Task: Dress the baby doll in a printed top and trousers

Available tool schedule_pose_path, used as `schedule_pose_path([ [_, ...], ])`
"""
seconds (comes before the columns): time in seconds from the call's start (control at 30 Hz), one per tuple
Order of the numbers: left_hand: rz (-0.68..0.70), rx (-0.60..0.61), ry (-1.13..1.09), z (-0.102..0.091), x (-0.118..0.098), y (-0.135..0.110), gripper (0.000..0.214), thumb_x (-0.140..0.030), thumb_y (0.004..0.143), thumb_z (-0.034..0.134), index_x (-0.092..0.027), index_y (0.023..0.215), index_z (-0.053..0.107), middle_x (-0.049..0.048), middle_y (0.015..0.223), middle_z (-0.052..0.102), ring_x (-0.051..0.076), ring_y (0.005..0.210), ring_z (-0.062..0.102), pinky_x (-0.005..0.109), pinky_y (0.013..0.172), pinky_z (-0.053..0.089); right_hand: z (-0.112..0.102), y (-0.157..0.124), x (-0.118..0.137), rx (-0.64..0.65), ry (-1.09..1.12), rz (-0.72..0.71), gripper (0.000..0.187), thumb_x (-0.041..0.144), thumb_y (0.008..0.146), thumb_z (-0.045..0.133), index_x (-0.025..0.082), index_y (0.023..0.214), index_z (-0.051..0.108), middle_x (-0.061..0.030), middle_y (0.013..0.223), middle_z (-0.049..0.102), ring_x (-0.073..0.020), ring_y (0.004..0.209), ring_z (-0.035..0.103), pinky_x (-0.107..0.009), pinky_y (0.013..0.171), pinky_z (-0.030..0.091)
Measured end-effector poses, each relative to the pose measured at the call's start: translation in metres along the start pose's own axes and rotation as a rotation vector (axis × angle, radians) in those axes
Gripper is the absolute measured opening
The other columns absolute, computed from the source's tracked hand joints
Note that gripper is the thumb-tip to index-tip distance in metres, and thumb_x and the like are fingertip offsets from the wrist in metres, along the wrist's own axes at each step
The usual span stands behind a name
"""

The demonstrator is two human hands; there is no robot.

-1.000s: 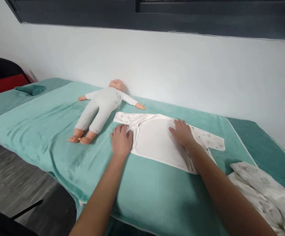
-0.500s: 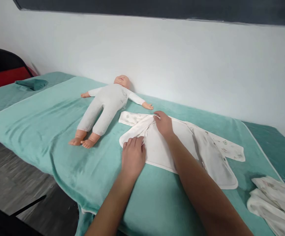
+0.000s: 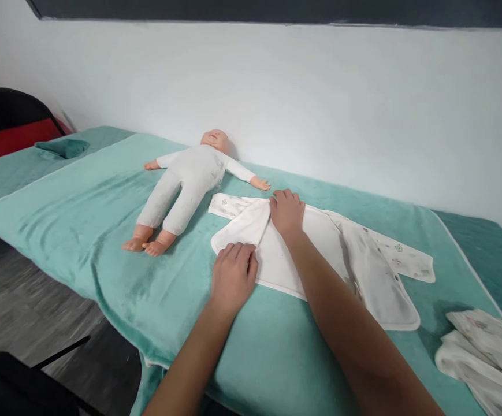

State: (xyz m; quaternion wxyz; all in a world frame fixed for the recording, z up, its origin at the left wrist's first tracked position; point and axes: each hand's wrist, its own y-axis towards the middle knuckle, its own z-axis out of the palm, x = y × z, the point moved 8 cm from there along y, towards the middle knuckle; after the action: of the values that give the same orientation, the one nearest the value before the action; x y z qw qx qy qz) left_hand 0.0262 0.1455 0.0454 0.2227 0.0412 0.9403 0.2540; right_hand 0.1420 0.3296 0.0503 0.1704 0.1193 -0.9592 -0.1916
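Baby shirt (image 3: 324,242) lies spread centrally on the cloth-covered desk (image 3: 155,300). Doll (image 3: 190,173): 10 o'clock from shirt. Folded clothing (image 3: 484,352): 4 o'clock. Change: left front panel (image 3: 242,226), bunched one second ago, now lies outward at 9 o'clock, creases smoothed. Result: spreading appears well advanced. Both hands have fingers bent: left hand (image 3: 234,271) at 8 o'clock; right hand (image 3: 287,210), crossed over, at 11 o'clock, upper edge. Cannot tell whether either pinches fabric.

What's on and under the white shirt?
The right hand lies at the far edge of the white shirt, the left hand at its near edge. Green cloth shows around it; what lies directly beneath the shirt and hands is covered from view.
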Motion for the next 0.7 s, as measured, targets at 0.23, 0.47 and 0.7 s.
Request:
schedule_pose_path([
  [0.23,-0.090,-0.058,-0.001,0.000,0.013,0.004,0.024,-0.019,0.096,0.049,-0.022,0.111,0.067,0.0080,0.123,0.072,0.026,0.118,0.063,0.043,0.098,0.047,0.000,-0.026,0.028,0.104,0.122,-0.212,0.054,0.043,0.104,0.034,0.011,0.145,0.049,-0.0180,0.154,0.049,-0.0306,0.143,0.041,-0.049,0.121,0.024],
  [0.47,-0.080,-0.020,0.005,0.006,0.014,0.004,0.028,-0.021,0.098,0.045,-0.023,0.111,0.071,0.0069,0.130,0.071,0.026,0.131,0.059,0.048,0.111,0.042,0.029,-0.039,0.048,0.374,0.037,-0.309,0.071,0.055,0.105,0.021,0.008,0.156,0.036,-0.0162,0.168,0.025,-0.0273,0.156,0.021,-0.048,0.125,0.017],
  [0.7,-0.109,0.009,-0.006,0.009,0.016,0.004,0.028,-0.021,0.099,0.046,-0.022,0.111,0.071,0.0050,0.133,0.070,0.024,0.134,0.057,0.048,0.118,0.036,0.033,-0.023,0.024,0.421,-0.038,-0.170,0.078,0.059,0.103,0.011,0.008,0.161,0.024,-0.0133,0.170,0.018,-0.0237,0.159,0.011,-0.049,0.127,0.008],
])
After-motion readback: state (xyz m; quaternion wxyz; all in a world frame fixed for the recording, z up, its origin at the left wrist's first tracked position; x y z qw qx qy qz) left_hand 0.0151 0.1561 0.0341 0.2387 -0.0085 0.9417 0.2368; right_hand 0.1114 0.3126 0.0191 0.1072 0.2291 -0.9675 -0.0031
